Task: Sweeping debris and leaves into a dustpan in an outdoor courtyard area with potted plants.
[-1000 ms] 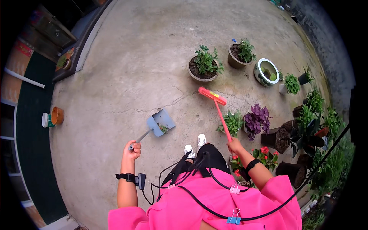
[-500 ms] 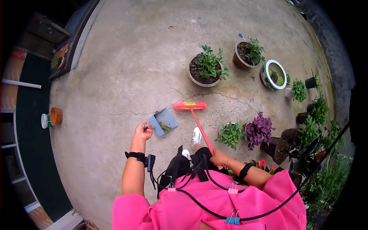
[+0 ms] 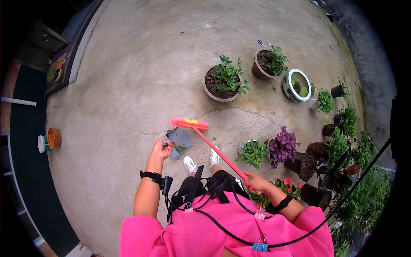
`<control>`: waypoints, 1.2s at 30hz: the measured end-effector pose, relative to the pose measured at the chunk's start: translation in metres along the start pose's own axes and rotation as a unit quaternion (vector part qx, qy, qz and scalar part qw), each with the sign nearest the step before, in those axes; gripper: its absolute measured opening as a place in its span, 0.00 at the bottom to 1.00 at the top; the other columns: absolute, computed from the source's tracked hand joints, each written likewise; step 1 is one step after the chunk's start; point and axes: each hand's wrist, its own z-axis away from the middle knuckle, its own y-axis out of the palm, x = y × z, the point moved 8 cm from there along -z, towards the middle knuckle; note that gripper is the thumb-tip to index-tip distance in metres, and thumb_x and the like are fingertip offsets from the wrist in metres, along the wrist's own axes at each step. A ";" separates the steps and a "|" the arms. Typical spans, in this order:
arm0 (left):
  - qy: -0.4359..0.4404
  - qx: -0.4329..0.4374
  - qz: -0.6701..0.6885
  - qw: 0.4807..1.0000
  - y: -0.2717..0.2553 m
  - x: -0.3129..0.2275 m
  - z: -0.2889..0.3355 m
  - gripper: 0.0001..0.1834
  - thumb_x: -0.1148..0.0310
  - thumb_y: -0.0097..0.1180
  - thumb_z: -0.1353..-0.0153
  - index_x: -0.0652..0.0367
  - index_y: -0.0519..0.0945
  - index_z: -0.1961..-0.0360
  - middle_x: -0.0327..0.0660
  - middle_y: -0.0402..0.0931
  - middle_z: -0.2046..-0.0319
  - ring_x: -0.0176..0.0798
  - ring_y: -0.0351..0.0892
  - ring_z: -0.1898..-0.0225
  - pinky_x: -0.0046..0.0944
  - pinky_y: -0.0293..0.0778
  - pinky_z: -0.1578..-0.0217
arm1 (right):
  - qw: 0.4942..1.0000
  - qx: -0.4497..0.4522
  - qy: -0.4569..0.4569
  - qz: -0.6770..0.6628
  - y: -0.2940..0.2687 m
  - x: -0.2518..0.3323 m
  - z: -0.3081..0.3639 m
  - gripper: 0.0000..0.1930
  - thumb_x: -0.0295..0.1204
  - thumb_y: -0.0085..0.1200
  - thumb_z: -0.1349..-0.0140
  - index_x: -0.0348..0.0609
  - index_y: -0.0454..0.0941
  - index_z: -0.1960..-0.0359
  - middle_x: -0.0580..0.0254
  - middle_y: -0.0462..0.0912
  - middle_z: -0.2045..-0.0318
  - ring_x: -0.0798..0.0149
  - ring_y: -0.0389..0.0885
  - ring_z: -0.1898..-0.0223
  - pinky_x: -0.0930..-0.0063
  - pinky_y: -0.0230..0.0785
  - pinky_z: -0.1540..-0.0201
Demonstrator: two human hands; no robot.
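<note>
My left hand (image 3: 162, 148) is closed around the upright handle of a blue-grey long-handled dustpan (image 3: 183, 136), seen almost end-on. Green bits of leaf litter (image 3: 179, 148) lie inside the pan. In my right hand (image 3: 256, 183) is the red handle of a push broom (image 3: 219, 153), slanting away to the far left. Its red head, with a yellow patch, appears across the pan's far edge; whether it touches the pan I cannot tell. My white shoes (image 3: 190, 165) stand just on the near side of the pan.
A large potted plant (image 3: 223, 81) stands ahead, with another pot (image 3: 265, 64) and a round water bowl (image 3: 296, 85) farther right. A purple-leaved plant (image 3: 283, 147) and several pots line the right side. An orange bucket (image 3: 54, 138) sits by the left wall.
The broom head has moved left, from beside the dustpan to over its far edge. Both shoes now show more fully, and the whole view has shifted slightly.
</note>
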 end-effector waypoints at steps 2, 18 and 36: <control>-0.010 0.005 0.007 1.000 -0.006 -0.001 -0.002 0.08 0.69 0.39 0.55 0.56 0.61 0.88 0.35 0.63 0.91 0.29 0.64 0.89 0.23 0.57 0.92 | 0.999 -0.040 0.020 0.007 -0.007 -0.002 0.001 0.21 0.23 0.45 0.58 0.41 0.61 0.58 0.70 0.62 0.90 0.76 0.59 0.93 0.83 0.51 0.93; -0.037 0.035 -0.038 0.998 -0.002 0.009 0.006 0.09 0.68 0.38 0.53 0.56 0.61 0.86 0.35 0.64 0.90 0.28 0.65 0.88 0.23 0.59 0.91 | 0.974 -0.059 -0.014 0.218 0.048 -0.008 -0.049 0.19 0.24 0.43 0.61 0.39 0.61 0.62 0.55 0.70 0.87 0.62 0.68 0.90 0.71 0.61 0.90; -0.018 -0.013 0.071 0.997 -0.072 -0.006 0.061 0.09 0.68 0.42 0.58 0.58 0.59 0.88 0.33 0.59 0.93 0.25 0.56 0.93 0.22 0.48 0.95 | 0.940 -0.238 -0.005 0.243 0.002 0.008 -0.054 0.12 0.22 0.41 0.61 0.32 0.62 0.71 0.45 0.71 0.83 0.54 0.72 0.85 0.65 0.65 0.83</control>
